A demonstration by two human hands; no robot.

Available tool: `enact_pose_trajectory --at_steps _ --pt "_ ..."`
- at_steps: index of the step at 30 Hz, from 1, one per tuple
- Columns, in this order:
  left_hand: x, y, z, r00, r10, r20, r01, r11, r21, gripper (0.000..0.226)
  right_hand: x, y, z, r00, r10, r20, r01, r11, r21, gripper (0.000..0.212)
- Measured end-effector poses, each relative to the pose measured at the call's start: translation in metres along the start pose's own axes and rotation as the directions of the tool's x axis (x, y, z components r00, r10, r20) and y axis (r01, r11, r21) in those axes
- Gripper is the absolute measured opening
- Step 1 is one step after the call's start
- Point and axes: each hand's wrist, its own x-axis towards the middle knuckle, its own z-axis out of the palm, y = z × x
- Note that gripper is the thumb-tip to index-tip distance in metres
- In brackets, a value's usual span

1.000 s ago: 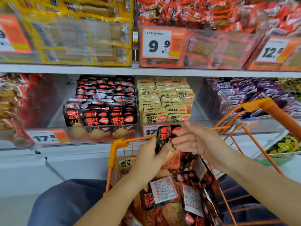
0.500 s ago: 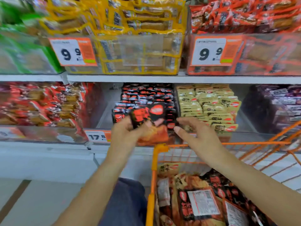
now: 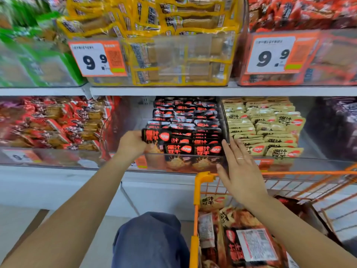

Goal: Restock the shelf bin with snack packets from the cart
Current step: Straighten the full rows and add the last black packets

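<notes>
Packet in your grip: one black snack packet (image 3: 155,136), upright at the front left corner of the shelf bin (image 3: 185,163), level with the top of the front row.
Bin stock: black packets (image 3: 191,130) stand in rows that recede to the back; the front row shows two faces side by side, and the rows behind blur too much for you to count.
Cart: one orange cart (image 3: 201,182) at your lower right, holding a heap of the same packets (image 3: 245,242), several with white labels up; the number cannot be told.
Price tags: two read 9.9 on the upper shelf, one (image 3: 97,59) at left and one (image 3: 274,55) at right.
Neighbouring stock: beige packets (image 3: 266,128) in the bin just right of yours, red ones (image 3: 52,122) to the left, yellow ones (image 3: 173,35) above.
Left hand (image 3: 132,144): your arm is stretched forward, the fingers curled round the left edge of the packet and gripping it.
Right hand (image 3: 241,171): it holds nothing, fingers straight and spread, palm facing left, fingertips at the divider between the black and beige bins, the wrist above the cart's rim.
Ring: one band on a finger of your right hand.
</notes>
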Motion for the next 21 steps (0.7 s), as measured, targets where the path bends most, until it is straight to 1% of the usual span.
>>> enact_pose_trajectory --at_steps 1,2,3,4,6,8,10,11,12,13,14,15,16,17,18,19,20,21 --pt "-0.001 -0.001 0.005 1.000 0.008 0.002 -0.008 0.982 0.190 0.031 0.000 0.000 0.001 1.000 -0.001 -0.006 0.001 1.000 -0.007 0.065" --pt "-0.003 0.002 0.006 1.000 0.004 -0.017 0.002 0.932 0.363 0.032 -0.001 0.000 0.002 1.000 -0.005 -0.020 0.005 1.000 -0.009 0.065" --pt "-0.005 0.006 0.005 0.999 -0.018 -0.032 0.031 0.879 0.475 0.033 -0.001 0.001 0.003 0.999 -0.008 -0.032 0.008 1.000 -0.001 0.065" --pt "-0.005 0.010 0.003 0.998 -0.058 -0.030 0.065 0.842 0.536 0.034 -0.001 0.001 0.003 0.999 -0.010 -0.034 0.011 1.000 0.012 0.066" --pt "-0.001 0.014 -0.001 0.989 -0.149 0.017 0.112 0.809 0.578 0.037 -0.001 0.002 0.004 0.999 -0.030 -0.018 0.031 0.999 0.041 0.068" --pt "0.002 0.015 -0.006 0.971 -0.211 0.113 0.111 0.815 0.568 0.038 -0.001 0.005 0.003 0.998 -0.053 -0.016 0.055 0.992 0.111 0.068" --pt "-0.002 0.017 -0.013 0.962 -0.214 0.168 0.092 0.837 0.540 0.041 -0.005 0.010 -0.005 0.995 -0.076 -0.057 0.086 0.974 0.211 0.065" --pt "-0.006 0.018 -0.015 0.969 -0.193 0.153 0.084 0.842 0.533 0.044 -0.009 0.014 -0.010 0.992 -0.090 -0.087 0.109 0.964 0.241 0.063" --pt "-0.012 0.019 -0.015 0.987 -0.133 0.092 0.061 0.831 0.554 0.046 -0.016 0.019 -0.016 0.986 -0.121 -0.117 0.148 0.954 0.259 0.059" --pt "-0.021 0.023 -0.013 1.000 -0.026 -0.003 0.023 0.805 0.593 0.047 -0.024 0.025 -0.021 0.977 -0.165 -0.138 0.197 0.943 0.267 0.055" --pt "-0.033 0.026 -0.010 0.989 0.112 -0.094 -0.031 0.788 0.615 0.047 -0.032 0.031 -0.026 0.967 -0.211 -0.146 0.244 0.932 0.268 0.049" --pt "-0.048 0.032 -0.006 0.953 0.258 -0.161 -0.114 0.794 0.598 0.047 -0.040 0.039 -0.029 0.957 -0.257 -0.138 0.284 0.926 0.248 0.043" --pt "-0.066 0.039 0.001 0.903 0.384 -0.194 -0.229 0.811 0.538 0.045 -0.048 0.044 -0.031 0.945 -0.308 -0.109 0.324 0.925 0.197 0.036" --pt "-0.083 0.044 0.010 0.865 0.468 -0.183 -0.351 0.824 0.445 0.043 -0.054 0.047 -0.032 0.934 -0.357 -0.038 0.358 0.923 0.141 0.031" --pt "-0.102 0.050 0.020 0.847 0.515 -0.128 -0.447 0.823 0.350 0.043 -0.060 0.048 -0.032 0.920 -0.378 0.102 0.368 0.924 0.104 0.028" --pt "-0.121 0.052 0.033 0.841 0.540 -0.041 -0.511 0.816 0.269 0.042 -0.065 0.048 -0.030 0.891 -0.360 0.278 0.351 0.933 0.084 0.028" --pt "-0.139 0.053 0.047 0.835 0.546 0.064 -0.546 0.807 0.225 0.041 -0.071 0.049 -0.025 0.817 -0.316 0.482 0.336 0.941 0.045 0.033" --pt "-0.154 0.054 0.061 0.823 0.538 0.184 -0.567 0.793 0.220 0.041 -0.076 0.050 -0.019 0.706 -0.260 0.659 0.353 0.936 -0.008 0.045"
